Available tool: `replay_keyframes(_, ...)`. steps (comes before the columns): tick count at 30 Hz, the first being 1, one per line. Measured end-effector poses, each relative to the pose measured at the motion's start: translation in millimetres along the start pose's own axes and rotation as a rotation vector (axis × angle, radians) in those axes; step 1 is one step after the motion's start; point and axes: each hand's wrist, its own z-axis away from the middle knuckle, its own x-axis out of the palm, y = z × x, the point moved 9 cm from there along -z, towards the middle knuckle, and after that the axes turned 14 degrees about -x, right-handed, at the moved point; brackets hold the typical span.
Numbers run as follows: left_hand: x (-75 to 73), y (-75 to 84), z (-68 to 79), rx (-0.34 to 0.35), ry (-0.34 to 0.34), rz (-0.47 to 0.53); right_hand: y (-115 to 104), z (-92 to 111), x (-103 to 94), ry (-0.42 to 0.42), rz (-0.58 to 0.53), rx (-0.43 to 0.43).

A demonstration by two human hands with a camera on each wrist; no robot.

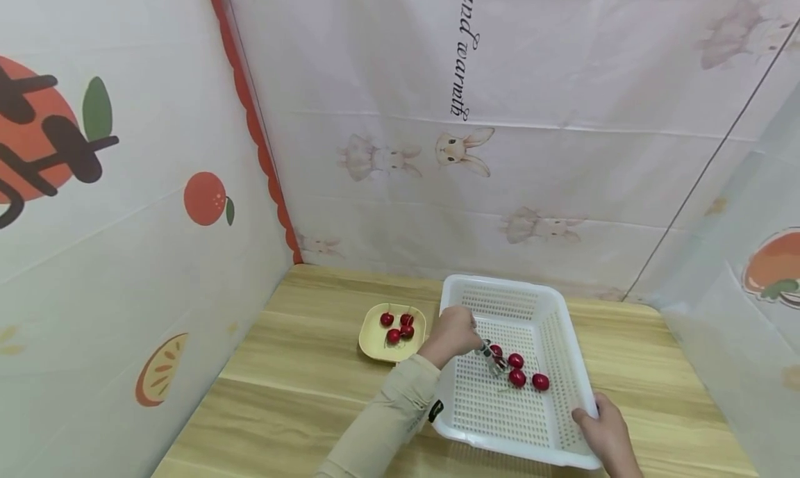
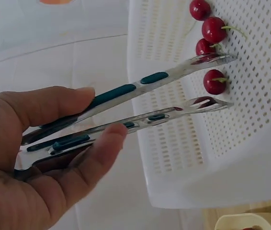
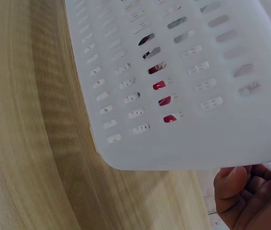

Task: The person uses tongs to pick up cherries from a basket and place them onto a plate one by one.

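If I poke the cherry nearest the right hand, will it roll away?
The cherry would probably roll, because it looks round, though the holes in the floor of the white basket might slow it. It may be slippery for the tongs, since its skin looks shiny. It's probably light too, being so small beside the basket.

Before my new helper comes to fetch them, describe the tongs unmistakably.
On the wooden table sits a white perforated basket. Reaching in among its red cherries are the tongs, held by the left hand; unlike the cherries, they're shiny metal with teal inlays.
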Motion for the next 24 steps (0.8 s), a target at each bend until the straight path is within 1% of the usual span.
replay_keyframes(3,-1.4,2.9,1.1,-0.025,-0.015,-0.002,0,0,0.5,0.002,0.003,0.003)
replay_keyframes(6,-2.5,6.0,1.7,-0.021,-0.026,-0.010,0,0,0.9,0.000,0.004,0.006)
replay_keyframes(9,-2.9,8.2,1.3,-0.002,-0.026,-0.001,0,1,1.5,-0.004,0.001,0.011)
replay_keyframes(11,-3.0,9.1,0.6,0.006,-0.019,0.011,-1,1,1.4,-0.006,-0.004,0.014)
replay_keyframes(16,-2.1,10.2,-1.3,0.024,0.009,0.084,-2,2,-0.1,-0.001,-0.005,0.008)
replay_keyframes(18,-0.6,10.9,-2.2,0.025,0.008,0.104,-2,2,-0.4,-0.001,-0.008,0.003)
replay_keyframes(21,1.3,12.0,-3.5,0.020,0.016,0.099,-2,2,-0.1,-0.003,-0.012,-0.003)
replay_keyframes(24,0.9,13.3,-4.6,0.031,0.049,0.078,-2,2,0.4,-0.001,-0.013,-0.005)
